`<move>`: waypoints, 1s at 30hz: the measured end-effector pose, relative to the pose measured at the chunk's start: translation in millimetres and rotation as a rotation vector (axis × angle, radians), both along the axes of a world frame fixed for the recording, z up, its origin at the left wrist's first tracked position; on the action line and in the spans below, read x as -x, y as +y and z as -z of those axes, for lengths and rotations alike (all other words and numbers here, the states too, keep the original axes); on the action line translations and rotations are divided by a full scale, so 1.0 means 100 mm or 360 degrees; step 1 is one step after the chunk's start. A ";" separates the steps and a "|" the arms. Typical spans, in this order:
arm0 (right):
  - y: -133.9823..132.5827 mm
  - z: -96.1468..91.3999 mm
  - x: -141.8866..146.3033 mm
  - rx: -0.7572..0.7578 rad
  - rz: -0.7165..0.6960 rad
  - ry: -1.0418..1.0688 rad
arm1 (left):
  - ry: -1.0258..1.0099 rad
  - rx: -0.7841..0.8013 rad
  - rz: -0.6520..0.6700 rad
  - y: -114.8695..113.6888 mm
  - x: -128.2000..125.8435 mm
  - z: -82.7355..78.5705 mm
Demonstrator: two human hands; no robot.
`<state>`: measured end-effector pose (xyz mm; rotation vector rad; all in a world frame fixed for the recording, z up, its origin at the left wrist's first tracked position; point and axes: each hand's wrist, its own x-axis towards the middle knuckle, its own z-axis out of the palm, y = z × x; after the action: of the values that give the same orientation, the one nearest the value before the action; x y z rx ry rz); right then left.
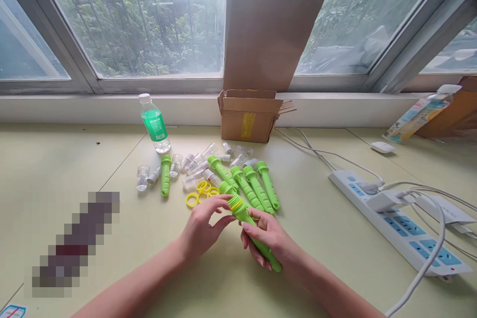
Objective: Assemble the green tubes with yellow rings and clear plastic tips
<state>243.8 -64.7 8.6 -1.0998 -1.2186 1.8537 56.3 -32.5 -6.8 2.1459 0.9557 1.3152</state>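
My right hand [266, 236] is closed around a green plastic flashlight handle [270, 257], its threaded end tilted up and away to the left. A yellow ring [235, 204] sits around the neck at that threaded end. The fingers of my left hand [204, 221] are at the ring and neck, index finger above and thumb below. Just behind lie several loose yellow rings [192, 200] and more green handles [248, 189]. One green handle [166, 176] lies apart to the left. Clear ribbed plastic caps [142, 178] and small white-based pieces [212, 177] are scattered among them.
A water bottle [154, 126] and an open cardboard box [248, 121] stand near the windowsill. On the right are a power strip [395, 223] with plugged-in cables, a small white case [382, 147] and a leaning drink bottle [421, 114]. A pixelated dark object [76, 243] lies left.
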 end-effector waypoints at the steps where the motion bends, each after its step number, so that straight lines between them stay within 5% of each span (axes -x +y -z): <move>1: 0.00 0.00 0.00 -0.0007 0.0004 0.0006 | -0.0002 0.0003 0.0001 0.00 0.00 0.00; 25: -0.02 -0.04 -0.02 0.0087 -0.0064 -0.0007 | -0.0005 0.0003 -0.0023 0.00 -0.01 0.02; 30: -0.08 0.02 0.01 0.0179 0.0070 -0.0135 | -0.0013 0.0016 -0.0039 -0.01 -0.02 0.02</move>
<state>243.3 -72.2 6.7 -1.2679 -1.1394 1.8778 58.3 -33.1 -8.8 2.1260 0.9867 1.3267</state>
